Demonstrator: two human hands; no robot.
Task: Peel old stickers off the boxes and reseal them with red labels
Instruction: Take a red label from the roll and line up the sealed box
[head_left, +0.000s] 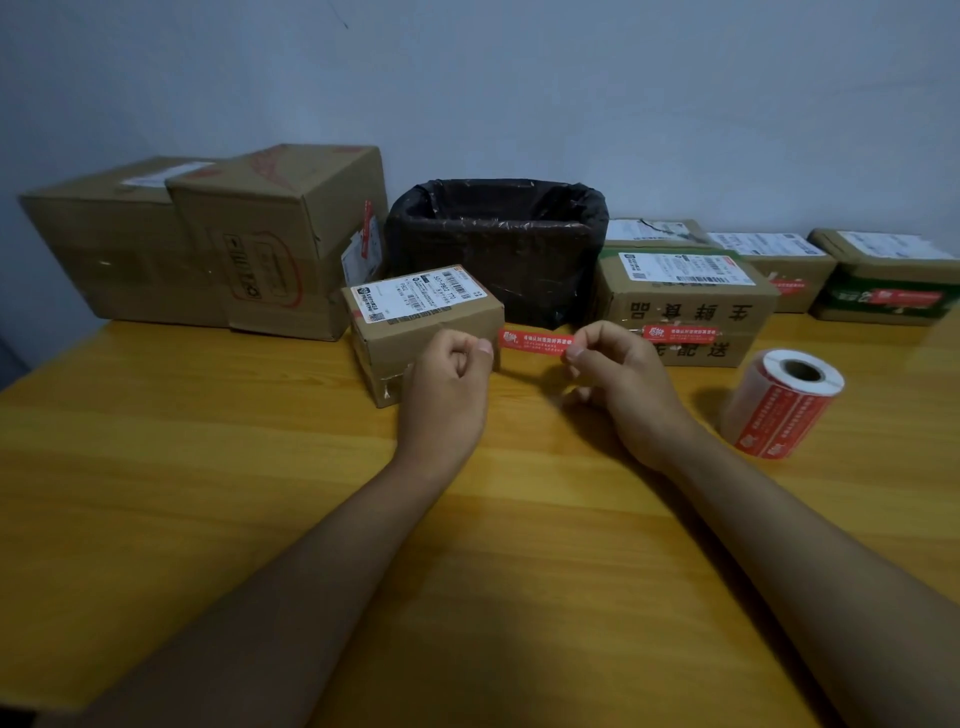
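Above the worktop (208, 467) we pinch a red label (535, 342) with white print between left hand (447, 387) and right hand (621, 387), beside a small box (436, 338) bearing a barcoded shipping sticker (415, 297).

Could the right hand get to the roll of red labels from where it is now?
Probably yes. The roll stands on bare table just right of the right hand, nothing between them. But that hand is pinching a red label, shared with the left hand.
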